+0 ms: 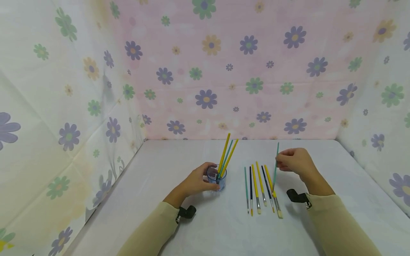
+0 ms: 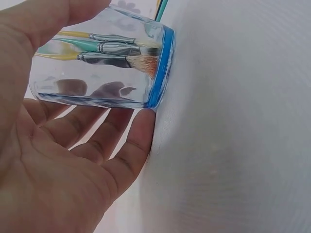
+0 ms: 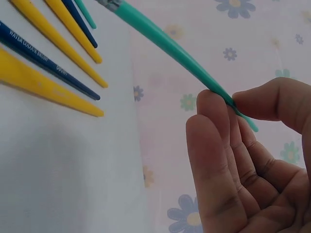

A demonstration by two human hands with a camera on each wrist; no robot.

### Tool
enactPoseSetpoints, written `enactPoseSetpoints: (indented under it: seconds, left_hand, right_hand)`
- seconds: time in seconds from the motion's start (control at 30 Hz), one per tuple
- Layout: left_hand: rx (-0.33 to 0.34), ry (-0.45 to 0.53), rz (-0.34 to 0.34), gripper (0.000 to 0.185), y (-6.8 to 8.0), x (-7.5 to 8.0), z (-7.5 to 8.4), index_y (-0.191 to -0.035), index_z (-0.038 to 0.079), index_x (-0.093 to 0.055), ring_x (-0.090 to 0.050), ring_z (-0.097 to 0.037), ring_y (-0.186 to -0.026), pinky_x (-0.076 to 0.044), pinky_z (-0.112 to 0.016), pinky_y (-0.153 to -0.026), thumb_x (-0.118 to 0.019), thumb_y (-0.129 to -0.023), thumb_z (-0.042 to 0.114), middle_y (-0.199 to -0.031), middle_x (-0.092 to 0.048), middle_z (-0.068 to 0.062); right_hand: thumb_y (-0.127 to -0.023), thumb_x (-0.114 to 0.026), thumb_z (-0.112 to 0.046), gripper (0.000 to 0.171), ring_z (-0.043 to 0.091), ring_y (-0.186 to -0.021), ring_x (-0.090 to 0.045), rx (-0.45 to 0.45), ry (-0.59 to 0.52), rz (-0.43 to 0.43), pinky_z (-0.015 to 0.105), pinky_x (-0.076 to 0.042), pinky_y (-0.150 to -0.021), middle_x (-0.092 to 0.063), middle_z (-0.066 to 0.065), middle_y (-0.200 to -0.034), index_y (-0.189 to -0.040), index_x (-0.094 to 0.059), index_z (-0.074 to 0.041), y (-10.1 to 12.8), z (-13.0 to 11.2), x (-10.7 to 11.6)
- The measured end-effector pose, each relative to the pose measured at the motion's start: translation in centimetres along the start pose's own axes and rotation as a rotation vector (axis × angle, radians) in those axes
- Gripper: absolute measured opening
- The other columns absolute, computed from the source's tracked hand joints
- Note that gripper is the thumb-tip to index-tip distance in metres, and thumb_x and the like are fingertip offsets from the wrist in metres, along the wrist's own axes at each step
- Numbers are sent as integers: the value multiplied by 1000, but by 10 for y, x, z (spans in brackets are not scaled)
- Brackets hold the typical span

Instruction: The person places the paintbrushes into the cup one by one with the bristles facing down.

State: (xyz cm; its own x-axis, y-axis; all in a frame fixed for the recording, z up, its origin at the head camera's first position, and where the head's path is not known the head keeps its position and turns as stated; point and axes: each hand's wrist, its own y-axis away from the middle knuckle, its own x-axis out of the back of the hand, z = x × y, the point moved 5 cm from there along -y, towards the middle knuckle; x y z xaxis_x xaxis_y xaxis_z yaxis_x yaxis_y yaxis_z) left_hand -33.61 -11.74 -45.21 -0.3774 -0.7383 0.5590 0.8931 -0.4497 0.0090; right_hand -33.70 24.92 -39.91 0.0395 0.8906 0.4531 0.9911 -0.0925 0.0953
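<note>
A clear glass cup (image 1: 216, 177) with a blue base stands on the white table (image 1: 166, 167); three paintbrushes (image 1: 226, 154), two yellow and one teal, lean in it, bristles down. My left hand (image 1: 196, 183) curls round the cup (image 2: 104, 63), thumb on one side, fingers on the other. My right hand (image 1: 293, 161) pinches the upper handle of a teal paintbrush (image 1: 275, 165), lifted steeply with its tip near the table. In the right wrist view the thumb and fingers (image 3: 218, 116) pinch that teal handle (image 3: 165, 41). Several brushes (image 1: 259, 188) lie in a row between the hands.
Flowered cloth walls (image 1: 224, 71) close in the table at the back, left and right. The lying brushes (image 3: 48, 53) are yellow, dark blue and teal, bristles toward me. Bare tabletop stretches in front of the hands and to the far left.
</note>
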Motion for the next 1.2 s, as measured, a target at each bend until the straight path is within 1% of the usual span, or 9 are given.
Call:
enactPoseSetpoints:
  seconds: [0.13, 0.23, 0.37, 0.57, 0.7, 0.87, 0.93, 1.07, 1.2]
  left_hand:
    - [18, -14, 10, 80, 0, 0, 0, -147, 25, -49, -62, -17, -119, -57, -41, -99, -91, -79, 33, -130, -65, 8]
    - [24, -20, 16, 82, 0, 0, 0, -147, 26, -49, -63, -18, -116, -57, -42, -98, -92, -78, 36, -129, -65, 7]
    - [29, -33, 20, 84, 1, 0, -1, -148, 26, -49, -64, -18, -113, -58, -42, -96, -93, -77, 38, -128, -65, 7]
    - [34, -37, 21, 84, 2, 1, 1, -147, 26, -50, -63, -17, -117, -57, -42, -98, -93, -77, 37, -130, -64, 7]
    - [26, -31, 17, 83, 3, 2, 3, -147, 25, -50, -63, -18, -118, -58, -41, -98, -93, -77, 36, -132, -64, 6]
    - [2, -23, 17, 83, 3, 3, 4, -148, 24, -48, -62, -19, -121, -58, -41, -98, -92, -78, 34, -133, -63, 4]
    - [-12, -22, 15, 84, 3, 3, 4, -149, 22, -47, -61, -20, -123, -57, -41, -99, -92, -79, 33, -134, -62, 4]
    - [-32, -32, 7, 85, 3, 4, 5, -151, 19, -44, -59, -20, -128, -56, -43, -102, -90, -81, 32, -135, -62, 4]
    - [-34, -42, -5, 82, 3, 4, 6, -153, 22, -43, -58, -20, -132, -54, -45, -105, -86, -84, 32, -137, -62, 5]
  right_hand:
    - [-99, -68, -32, 45, 25, -91, -76, 24, -19, 6, 30, -63, -76, -74, 18, -108, -125, -64, 5, 4, -6, 0]
    - [-100, -67, -31, 44, 24, -92, -76, 40, -39, 7, 30, -63, -77, -74, 19, -112, -125, -64, 4, 7, -11, 1]
    - [-100, -67, -33, 44, 25, -95, -76, 54, -53, 11, 29, -63, -78, -74, 18, -113, -125, -64, 3, 11, -18, 1]
    - [-100, -68, -32, 46, 19, -91, -77, 115, -108, 12, 30, -63, -79, -75, 12, -106, -126, -62, 6, 16, -28, 1]
    - [-100, -70, -30, 44, 17, -90, -77, 148, -147, 42, 31, -63, -80, -74, 12, -108, -125, -62, 5, 19, -34, -1]
    - [-99, -71, -31, 38, 16, -89, -77, 194, -141, 102, 26, -62, -77, -73, 15, -110, -120, -65, 1, 24, -44, -7]
    - [-99, -71, -31, 36, 13, -87, -77, 222, -143, 122, 25, -62, -76, -72, 15, -109, -118, -66, 0, 27, -49, -9]
    - [-99, -72, -29, 33, 11, -86, -76, 281, -153, 140, 24, -61, -76, -73, 15, -108, -114, -67, 0, 34, -59, -11]
    - [-99, -72, -28, 32, 12, -87, -76, 322, -151, 145, 23, -61, -76, -73, 16, -106, -113, -68, 1, 40, -65, -14]
